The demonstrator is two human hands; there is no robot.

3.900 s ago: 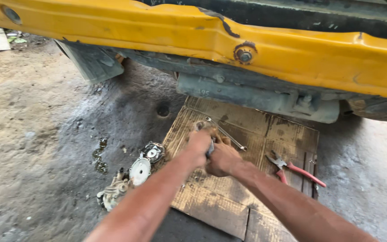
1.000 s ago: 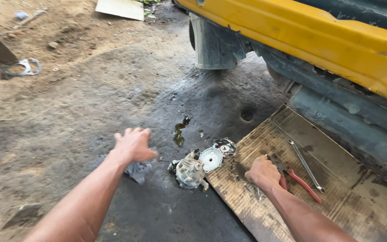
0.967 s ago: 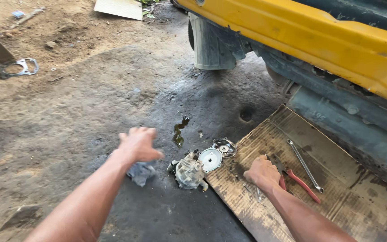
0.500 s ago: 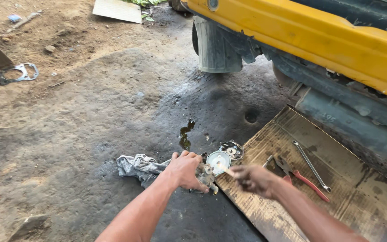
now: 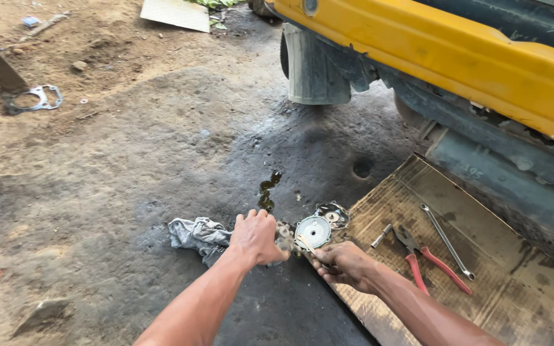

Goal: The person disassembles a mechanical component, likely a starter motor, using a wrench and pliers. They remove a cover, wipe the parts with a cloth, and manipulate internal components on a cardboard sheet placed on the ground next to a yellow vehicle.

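Head view: left hand (image 5: 256,238) clamps the metal part (image 5: 285,236) on the ground, just left of the round disc (image 5: 313,232); right hand (image 5: 344,264), below-right of the disc, pinches a thin tool (image 5: 305,243).

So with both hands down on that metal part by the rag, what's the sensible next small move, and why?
Probably lift the metal part onto the cardboard. The left hand grips it on oily dirt beside the grey rag, the right hand is beside the round disc, and the pliers lie there.
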